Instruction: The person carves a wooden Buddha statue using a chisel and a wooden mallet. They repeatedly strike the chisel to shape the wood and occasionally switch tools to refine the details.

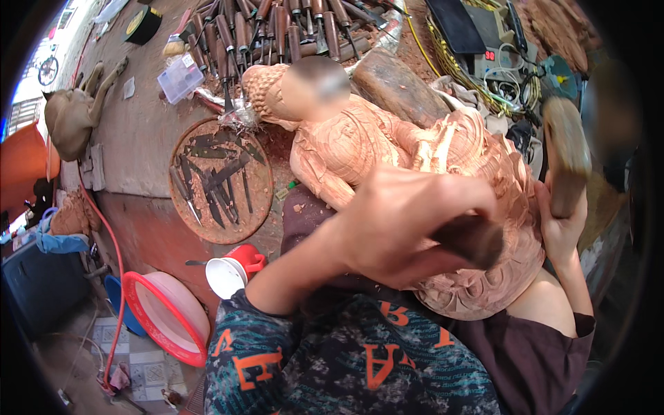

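A carved reddish wooden statue [346,142] of a seated figure lies across my lap, its curled head to the upper left and its base at the lower right. Above its lower part, my left hand [394,221] is closed around a chisel; the dark brown handle [474,238] is blurred and the blade is hidden. My right hand [564,225], beside the statue's right edge, grips a worn, pale wooden mallet [568,152] that stands upright, raised apart from the chisel.
Many wooden-handled chisels [280,34] lie beyond the statue. A round board [178,207] holds dark blades at the left, near a red and white mug [242,263] and a red-rimmed basin [166,318]. A wooden block [398,83] lies behind the statue. A dog [72,117] rests far left.
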A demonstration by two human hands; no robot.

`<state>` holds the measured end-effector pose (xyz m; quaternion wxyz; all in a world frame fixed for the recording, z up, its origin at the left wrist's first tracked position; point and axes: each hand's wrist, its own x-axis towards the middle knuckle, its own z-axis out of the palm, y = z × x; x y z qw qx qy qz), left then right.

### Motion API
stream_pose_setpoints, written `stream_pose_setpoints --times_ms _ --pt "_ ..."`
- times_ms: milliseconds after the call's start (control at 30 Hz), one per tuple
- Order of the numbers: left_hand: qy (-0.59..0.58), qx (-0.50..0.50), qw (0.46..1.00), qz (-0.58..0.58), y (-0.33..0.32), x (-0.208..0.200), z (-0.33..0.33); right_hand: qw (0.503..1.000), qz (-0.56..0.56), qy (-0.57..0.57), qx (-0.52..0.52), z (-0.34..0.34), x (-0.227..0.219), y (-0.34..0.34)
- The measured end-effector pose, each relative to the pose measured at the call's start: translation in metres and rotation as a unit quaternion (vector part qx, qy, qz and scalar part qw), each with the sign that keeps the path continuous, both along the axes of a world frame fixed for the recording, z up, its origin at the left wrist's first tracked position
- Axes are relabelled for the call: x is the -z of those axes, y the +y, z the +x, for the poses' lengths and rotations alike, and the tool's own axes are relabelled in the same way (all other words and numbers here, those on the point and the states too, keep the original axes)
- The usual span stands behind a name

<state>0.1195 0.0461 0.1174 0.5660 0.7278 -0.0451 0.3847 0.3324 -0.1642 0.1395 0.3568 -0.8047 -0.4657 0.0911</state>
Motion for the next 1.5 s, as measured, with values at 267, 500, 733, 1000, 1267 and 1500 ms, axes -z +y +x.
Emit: stream_pose_setpoints --times_ms 267,500,733,1000,1267,1500 --pt "-0.024 -0.194 0.981 0.013 -0.044 -0.035 0.011 0.954 -0.171 -0.247 0.003 -0.029 -0.071 0.009" --pt "-0.061 -0.224 0.972 -0.017 -0.039 -0.014 0.004 0.968 -0.053 -0.186 -0.157 -0.027 -0.085 0.017" --pt "-0.095 -0.212 0.972 -0.029 -0.041 -0.014 -0.003 0.947 -0.031 -0.209 -0.243 -0.029 -0.095 0.028" --pt "-0.122 -0.213 0.969 -0.016 -0.041 -0.009 -0.004 0.946 -0.030 -0.204 -0.249 -0.038 -0.102 0.038" --pt "-0.154 -0.241 0.958 -0.009 -0.044 -0.005 -0.005 0.912 -0.055 -0.305 -0.267 -0.037 -0.100 0.037" --pt "-0.165 -0.249 0.954 -0.020 -0.043 -0.002 -0.008 0.916 -0.053 -0.312 -0.245 -0.036 -0.097 0.030"
